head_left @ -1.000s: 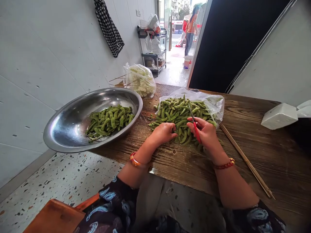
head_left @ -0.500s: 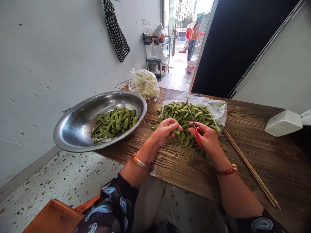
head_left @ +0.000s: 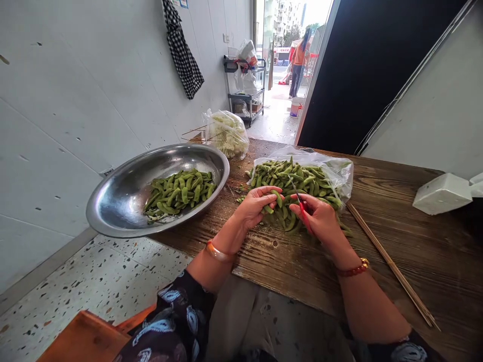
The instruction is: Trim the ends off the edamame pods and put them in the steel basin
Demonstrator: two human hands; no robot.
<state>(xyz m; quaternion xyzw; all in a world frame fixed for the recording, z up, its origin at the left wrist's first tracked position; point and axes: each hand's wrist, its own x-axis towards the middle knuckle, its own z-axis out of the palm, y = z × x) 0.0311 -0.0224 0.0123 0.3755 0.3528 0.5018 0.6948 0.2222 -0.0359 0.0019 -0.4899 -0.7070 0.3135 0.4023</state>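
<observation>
Between the thumb and fingers of my left hand (head_left: 255, 205) is a green edamame pod (head_left: 278, 198), and another pod shows lower at the fingertips. My right hand (head_left: 317, 216) grips red-handled scissors (head_left: 303, 208), their blades pointing up and left over the pods. Both hands are above the near side of a heap of edamame pods (head_left: 313, 176), which spills from an opened clear plastic bag (head_left: 341, 168). To the left, a wide steel basin (head_left: 113, 201) holds a second pile of pods (head_left: 181, 191).
A plastic bag of pale cauliflower-like vegetable (head_left: 228, 136) stands behind the basin, with thin sticks beside it. Long wooden skewers (head_left: 390, 261) lie right of my right hand. A white foam block (head_left: 441, 193) sits at far right. Beyond the table are a cart (head_left: 245, 93) and a doorway with a person outside.
The scissors' tips have shifted slightly left, nearer my left hand. The pod in my left hand now stands out more from the fingertips. The view has tilted a little.
</observation>
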